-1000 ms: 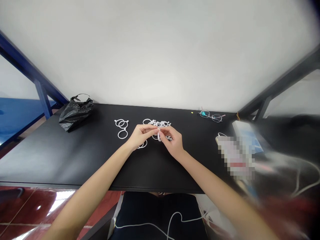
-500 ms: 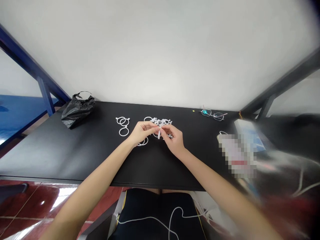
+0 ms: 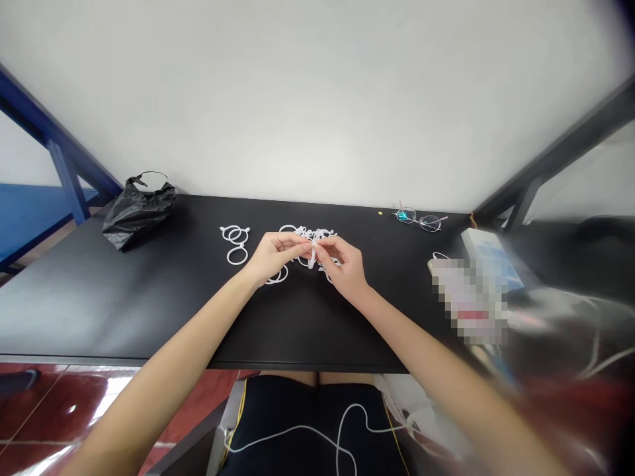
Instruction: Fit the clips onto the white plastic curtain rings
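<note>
My left hand and my right hand meet over the middle of a black table. Both pinch one white plastic ring between their fingertips. Right behind the hands lies a small heap of white rings. Another white ring lies partly under my left hand. A linked group of three white rings lies apart to the left.
A crumpled black plastic bag sits at the back left. A pair of glasses lies at the back right near the wall. A blurred-out object and a white-blue box lie on the right. A white cable crosses my lap.
The hands stay together on the ring, fingers shifting slightly. The view has drifted a little, so everything sits slightly higher and further left in the picture.
</note>
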`<state>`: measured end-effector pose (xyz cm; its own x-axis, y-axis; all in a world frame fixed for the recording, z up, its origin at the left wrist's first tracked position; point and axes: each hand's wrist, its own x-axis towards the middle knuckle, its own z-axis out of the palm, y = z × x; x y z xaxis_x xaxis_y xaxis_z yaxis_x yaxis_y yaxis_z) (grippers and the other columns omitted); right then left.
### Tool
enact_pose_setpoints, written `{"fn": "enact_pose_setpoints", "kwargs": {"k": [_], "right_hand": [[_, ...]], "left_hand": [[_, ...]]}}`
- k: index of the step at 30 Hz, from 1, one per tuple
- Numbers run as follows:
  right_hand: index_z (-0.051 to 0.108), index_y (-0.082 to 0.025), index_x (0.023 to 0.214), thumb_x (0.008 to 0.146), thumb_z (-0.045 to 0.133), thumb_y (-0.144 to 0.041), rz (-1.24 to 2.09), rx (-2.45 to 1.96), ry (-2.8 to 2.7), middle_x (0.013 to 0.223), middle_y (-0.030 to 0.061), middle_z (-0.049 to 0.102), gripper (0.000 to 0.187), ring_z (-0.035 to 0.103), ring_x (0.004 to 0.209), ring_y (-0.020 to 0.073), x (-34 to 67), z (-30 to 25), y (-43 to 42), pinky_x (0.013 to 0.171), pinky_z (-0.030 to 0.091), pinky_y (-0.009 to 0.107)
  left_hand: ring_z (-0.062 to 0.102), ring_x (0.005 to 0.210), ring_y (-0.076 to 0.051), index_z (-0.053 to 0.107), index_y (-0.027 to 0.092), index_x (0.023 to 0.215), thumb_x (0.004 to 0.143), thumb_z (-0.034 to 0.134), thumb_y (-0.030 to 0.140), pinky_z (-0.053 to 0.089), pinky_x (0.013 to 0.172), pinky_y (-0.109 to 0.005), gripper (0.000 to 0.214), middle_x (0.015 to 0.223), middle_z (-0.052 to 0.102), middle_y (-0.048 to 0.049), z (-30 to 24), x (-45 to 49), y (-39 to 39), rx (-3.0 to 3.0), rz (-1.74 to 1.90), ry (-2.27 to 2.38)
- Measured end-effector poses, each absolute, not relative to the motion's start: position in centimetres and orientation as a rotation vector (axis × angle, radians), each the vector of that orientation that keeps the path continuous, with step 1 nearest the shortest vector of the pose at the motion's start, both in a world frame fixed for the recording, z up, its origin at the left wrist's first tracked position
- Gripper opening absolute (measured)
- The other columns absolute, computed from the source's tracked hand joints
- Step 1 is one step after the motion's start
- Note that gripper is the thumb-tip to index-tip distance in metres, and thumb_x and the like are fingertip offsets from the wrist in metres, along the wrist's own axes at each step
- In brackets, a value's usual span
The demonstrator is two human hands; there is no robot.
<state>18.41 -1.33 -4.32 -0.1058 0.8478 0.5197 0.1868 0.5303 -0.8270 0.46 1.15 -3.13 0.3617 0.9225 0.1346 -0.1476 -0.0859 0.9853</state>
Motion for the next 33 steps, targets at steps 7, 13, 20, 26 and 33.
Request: {"fn": "enact_pose_setpoints", "kwargs": {"k": [7, 13, 20, 26, 33], "right_hand": [[0.065, -0.021, 0.086, 0.087, 0.065, -0.04, 0.877, -0.93, -1.523, 0.079, 0.0018, 0.069, 0.019, 0.067, 0.069, 0.015, 18.23, -3.99, -1.47, 0.068, 0.058, 0.03], [0.063, -0.02, 0.076, 0.078, 0.073, -0.047, 1.188, -0.881, -1.323, 0.064, -0.0014, 0.064, 0.029, 0.062, 0.058, 0.0121, 17.98, -3.61, -1.14, 0.058, 0.056, 0.027], [0.062, -0.019, 0.074, 0.078, 0.072, -0.051, 1.203, -0.872, -1.31, 0.068, -0.0007, 0.066, 0.033, 0.063, 0.058, 0.012, 17.84, -3.67, -1.3, 0.061, 0.058, 0.029], [0.061, -0.019, 0.074, 0.077, 0.073, -0.053, 1.187, -0.887, -1.303, 0.067, -0.0007, 0.066, 0.035, 0.063, 0.057, 0.0119, 17.68, -3.7, -1.34, 0.06, 0.059, 0.029], [0.062, -0.019, 0.074, 0.077, 0.074, -0.052, 1.153, -0.9, -1.317, 0.065, -0.0006, 0.065, 0.035, 0.062, 0.057, 0.0116, 17.62, -3.87, -1.19, 0.058, 0.058, 0.027]], "left_hand": [[0.07, 0.071, -0.017, 0.075, 0.014, 0.083, 0.073, 0.081, 0.034, 0.058, 0.075, -0.031, 0.023, 0.075, 0.074, -0.0046, -2.97, 0.55, 1.23, 1.34, 1.048, 0.79], [0.069, 0.072, -0.017, 0.074, 0.014, 0.083, 0.073, 0.081, 0.034, 0.057, 0.076, -0.031, 0.024, 0.076, 0.074, -0.0042, -3.17, 0.72, 1.15, 1.323, 1.062, 0.786], [0.068, 0.073, -0.015, 0.073, 0.014, 0.084, 0.078, 0.078, 0.033, 0.055, 0.077, -0.029, 0.021, 0.076, 0.073, -0.0031, -3.64, 0.67, 1.23, 1.318, 1.058, 0.729], [0.068, 0.074, -0.017, 0.073, 0.014, 0.084, 0.077, 0.078, 0.037, 0.055, 0.079, -0.032, 0.024, 0.076, 0.073, -0.0042, -3.91, 0.62, 1.31, 1.314, 1.058, 0.75], [0.068, 0.074, -0.016, 0.073, 0.014, 0.084, 0.077, 0.078, 0.038, 0.055, 0.08, -0.032, 0.025, 0.076, 0.073, -0.0039, -3.84, 0.57, 1.43, 1.326, 1.051, 0.763]]}}
